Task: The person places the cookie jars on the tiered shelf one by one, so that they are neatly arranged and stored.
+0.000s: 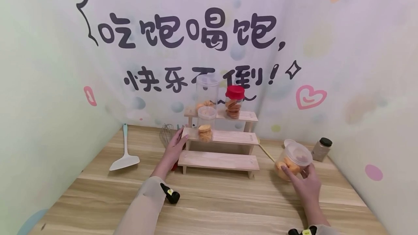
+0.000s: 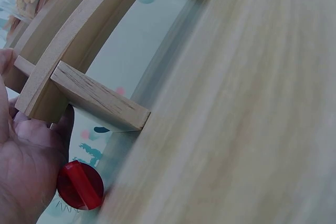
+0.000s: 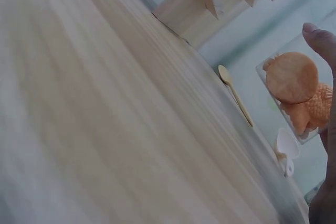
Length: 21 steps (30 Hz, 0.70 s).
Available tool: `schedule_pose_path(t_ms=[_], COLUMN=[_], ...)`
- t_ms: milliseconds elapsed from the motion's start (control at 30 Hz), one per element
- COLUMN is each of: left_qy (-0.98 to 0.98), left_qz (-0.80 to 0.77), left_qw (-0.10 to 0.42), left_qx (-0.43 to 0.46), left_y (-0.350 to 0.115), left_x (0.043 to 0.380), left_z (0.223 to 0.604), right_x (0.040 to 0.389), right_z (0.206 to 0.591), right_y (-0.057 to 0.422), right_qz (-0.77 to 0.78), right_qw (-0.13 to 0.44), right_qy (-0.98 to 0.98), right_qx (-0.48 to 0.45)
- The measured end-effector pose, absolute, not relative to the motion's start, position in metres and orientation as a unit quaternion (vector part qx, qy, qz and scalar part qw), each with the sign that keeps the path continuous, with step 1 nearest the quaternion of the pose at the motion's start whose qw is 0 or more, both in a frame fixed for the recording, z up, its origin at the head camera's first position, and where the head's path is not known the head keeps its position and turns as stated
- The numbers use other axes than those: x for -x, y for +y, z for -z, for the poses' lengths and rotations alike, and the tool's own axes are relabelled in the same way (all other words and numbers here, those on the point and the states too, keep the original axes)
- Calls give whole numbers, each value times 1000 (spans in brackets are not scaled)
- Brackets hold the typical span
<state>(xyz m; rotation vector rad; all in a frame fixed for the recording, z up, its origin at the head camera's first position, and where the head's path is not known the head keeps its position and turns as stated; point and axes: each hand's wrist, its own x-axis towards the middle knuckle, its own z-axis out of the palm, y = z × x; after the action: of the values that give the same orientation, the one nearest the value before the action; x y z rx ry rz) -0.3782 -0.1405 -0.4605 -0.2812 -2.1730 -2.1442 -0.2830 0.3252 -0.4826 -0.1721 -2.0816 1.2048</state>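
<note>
My left hand [image 1: 173, 152] grips the left end of the middle tier of a three-tier wooden shelf stand [image 1: 225, 160]; its palm shows beside the board in the left wrist view. At the right, my right hand [image 1: 308, 186] holds a clear jar [image 1: 292, 159] of orange-brown biscuits, thumb on the near side. The jar tilts slightly and appears raised off the table in the right wrist view. On the top tier stand a tall clear jar [image 1: 207, 91] and a red-lidded jar [image 1: 234, 102] of biscuits. A smaller clear jar [image 1: 206, 119] with biscuits is on the middle tier.
A white spatula [image 1: 125, 160] with a blue handle lies at the left. Behind my left hand is a whisk [image 1: 167, 133] with a red handle end [image 2: 80, 185]. A wooden spoon [image 3: 235, 95], a white scoop [image 3: 286, 145] and a black-lidded jar [image 1: 322, 149] are at the right.
</note>
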Motion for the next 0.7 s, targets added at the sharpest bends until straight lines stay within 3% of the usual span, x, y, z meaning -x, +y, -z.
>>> schedule_pose_path(t_ms=[267, 700], left_qy=[-716, -709], left_qz=[690, 697], left_qw=[48, 53], left_qx=[89, 92], left_y=[-146, -142], left_x=[379, 375], left_z=[459, 461], right_x=[310, 358], right_z=[486, 486], right_y=[303, 269], right_qz=[-490, -510], right_qw=[421, 459], right_qy=[-763, -720], right_qx=[21, 105])
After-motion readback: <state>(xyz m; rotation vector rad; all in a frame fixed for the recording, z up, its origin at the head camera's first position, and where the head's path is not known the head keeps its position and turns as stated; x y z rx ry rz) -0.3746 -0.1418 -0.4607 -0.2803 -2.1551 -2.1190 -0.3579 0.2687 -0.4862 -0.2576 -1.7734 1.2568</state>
